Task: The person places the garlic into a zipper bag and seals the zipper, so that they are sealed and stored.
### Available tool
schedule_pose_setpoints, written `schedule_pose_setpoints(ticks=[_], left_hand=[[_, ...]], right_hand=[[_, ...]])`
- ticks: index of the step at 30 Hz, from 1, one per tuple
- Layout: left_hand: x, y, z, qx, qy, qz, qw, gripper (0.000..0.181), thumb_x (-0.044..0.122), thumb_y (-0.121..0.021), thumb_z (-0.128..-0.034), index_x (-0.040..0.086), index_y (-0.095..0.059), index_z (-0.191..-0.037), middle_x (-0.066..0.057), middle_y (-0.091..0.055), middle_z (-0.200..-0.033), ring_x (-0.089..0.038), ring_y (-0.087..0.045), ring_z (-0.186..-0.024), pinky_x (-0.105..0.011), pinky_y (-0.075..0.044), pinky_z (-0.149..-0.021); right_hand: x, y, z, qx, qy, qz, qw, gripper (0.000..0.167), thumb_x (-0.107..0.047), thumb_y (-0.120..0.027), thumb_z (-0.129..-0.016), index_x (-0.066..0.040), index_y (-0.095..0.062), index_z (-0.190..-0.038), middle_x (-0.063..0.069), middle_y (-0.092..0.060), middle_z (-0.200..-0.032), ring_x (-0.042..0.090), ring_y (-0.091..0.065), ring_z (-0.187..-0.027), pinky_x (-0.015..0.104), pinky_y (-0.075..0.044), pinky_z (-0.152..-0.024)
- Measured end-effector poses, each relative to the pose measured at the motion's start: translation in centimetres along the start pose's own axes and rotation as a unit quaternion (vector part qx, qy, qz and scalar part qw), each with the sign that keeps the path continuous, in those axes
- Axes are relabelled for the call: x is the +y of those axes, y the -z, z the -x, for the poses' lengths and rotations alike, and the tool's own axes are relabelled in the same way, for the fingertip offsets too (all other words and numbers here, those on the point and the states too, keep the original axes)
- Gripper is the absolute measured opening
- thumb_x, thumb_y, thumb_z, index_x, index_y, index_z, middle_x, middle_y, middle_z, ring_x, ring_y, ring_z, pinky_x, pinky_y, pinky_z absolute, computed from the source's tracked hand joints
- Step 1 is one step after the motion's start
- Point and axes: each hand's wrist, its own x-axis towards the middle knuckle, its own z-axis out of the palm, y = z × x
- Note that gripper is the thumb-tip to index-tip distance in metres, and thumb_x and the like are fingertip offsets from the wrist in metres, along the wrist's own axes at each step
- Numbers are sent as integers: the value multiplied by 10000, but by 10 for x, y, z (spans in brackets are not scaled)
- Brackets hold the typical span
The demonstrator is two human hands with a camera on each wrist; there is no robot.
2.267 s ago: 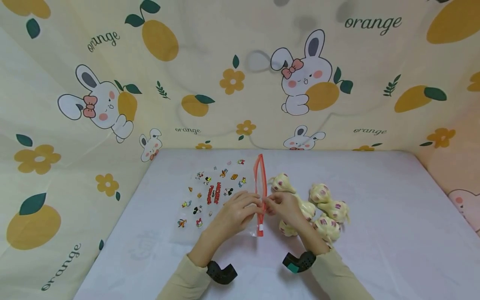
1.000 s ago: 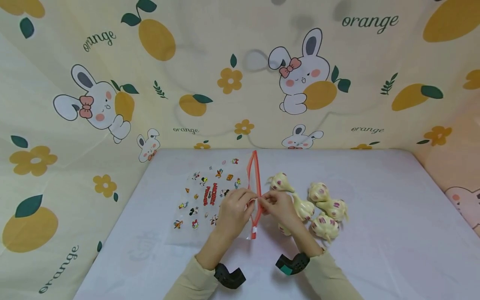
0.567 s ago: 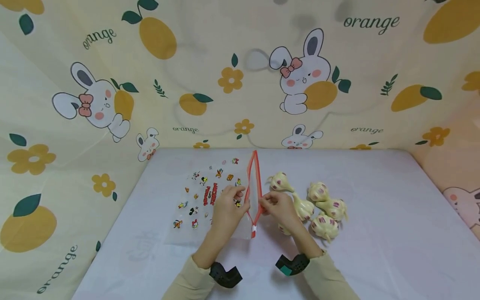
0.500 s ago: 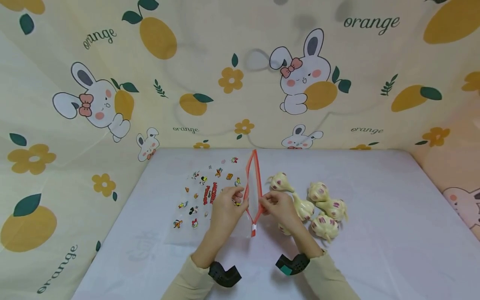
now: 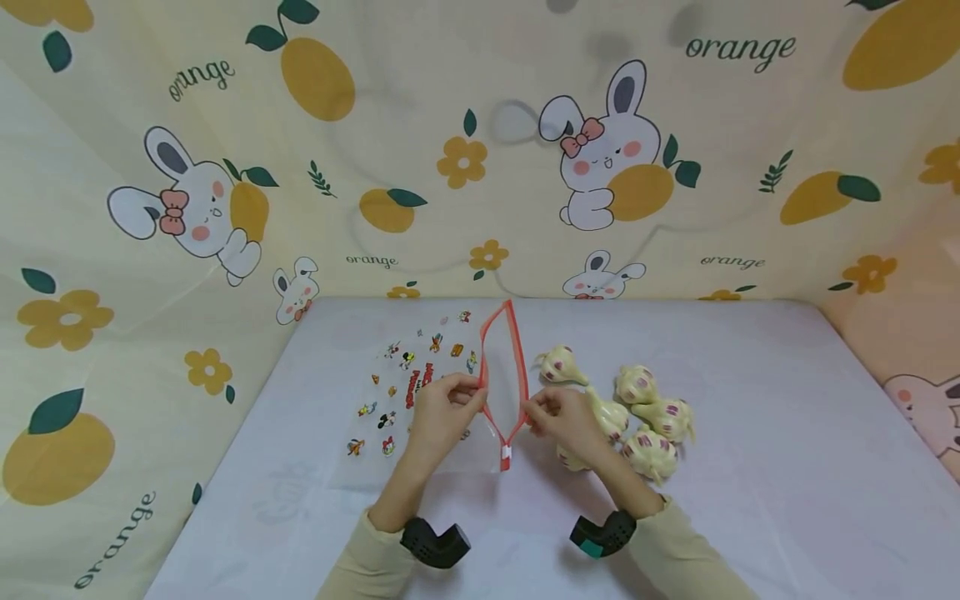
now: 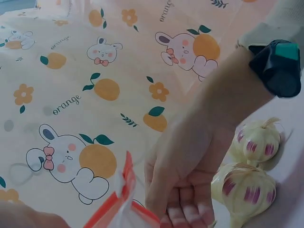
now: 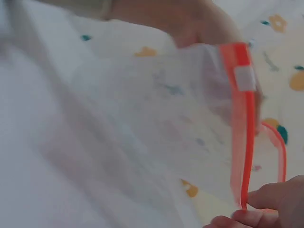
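Note:
A clear zip bag (image 5: 420, 462) with cartoon prints and a red zipper edge lies on the table, its mouth spread wide toward the right. My left hand (image 5: 442, 417) pinches the near-left side of the red edge. Opposite it, my right hand (image 5: 566, 421) pinches the other side; the right wrist view shows its thumb and fingers (image 7: 266, 206) on the red strip. A white slider (image 7: 244, 78) sits near one end of the zipper. Several garlic bulbs (image 5: 651, 454) lie just right of my right hand, one partly hidden beneath it. The bag's inside appears to hold nothing.
The white-covered table (image 5: 780, 433) extends to both sides. A backdrop cloth (image 5: 420, 142) printed with rabbits and oranges hangs behind its far edge. Dark cameras are strapped to both wrists, such as the left wrist's camera (image 5: 435, 543).
My left hand let go of the zipper, gripped the red edge again and drew it left. The bag's mouth has widened from a narrow slit. My right hand kept its pinch; the garlic stayed put.

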Motion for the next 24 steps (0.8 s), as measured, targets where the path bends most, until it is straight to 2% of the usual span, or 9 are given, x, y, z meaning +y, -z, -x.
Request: schedule_pose_setpoints(ticks=[4,7,10,13,19,24], left_hand=[[-1,-1,1,-19,-33,-47,10000,112,27,-701,-837,-41,-709,-925,-181,-721,-813,-180,-671,-679,-96,-512,-580],[-1,-1,0,-36,29,-34,10000,114,38,-700,-841,-34,-709,-929,-175,-722,-817,-175,-670,-682,-97,-512,-581],[1,-1,0,-15,35,-31,10000,116,39,-699,-840,-34,-709,-930,-179,-722,-819,-179,-670,-681,-107,-521,-581],[2,0,-1,8,38,11,10000,113,36,-699,-838,-37,-709,-924,-183,-720,-815,-180,-667,-676,-110,-522,-579],[2,3,-1,-3,82,74,9999,111,36,-704,-837,-37,-708,-921,-186,-714,-815,-176,-658,-677,-110,-522,-583],[1,4,-2,-55,120,144,9998,114,33,-699,-843,-34,-706,-935,-183,-713,-828,-157,-655,-683,-125,-536,-594]], right_hand=[[1,3,17,-137,141,366,9991,166,-134,-633,-919,22,-683,-892,156,-712,-744,13,-580,-594,168,-467,-518],[1,6,38,-143,431,714,9964,124,-110,-640,-906,-1,-694,-882,93,-716,-741,-35,-564,-613,165,-483,-538],[3,7,59,-20,772,877,9931,82,-96,-654,-892,-33,-697,-861,27,-712,-741,-64,-568,-637,161,-509,-568],[5,5,74,285,1117,905,9892,47,-73,-674,-873,-45,-696,-843,2,-713,-735,-71,-578,-643,164,-524,-566],[8,-3,78,1064,1506,891,9788,27,-21,-712,-821,-33,-688,-821,4,-718,-720,-90,-590,-664,147,-530,-560],[7,0,73,1337,1609,1075,9719,123,38,-727,-778,-66,-684,-826,2,-710,-721,-89,-590,-681,145,-530,-564]])
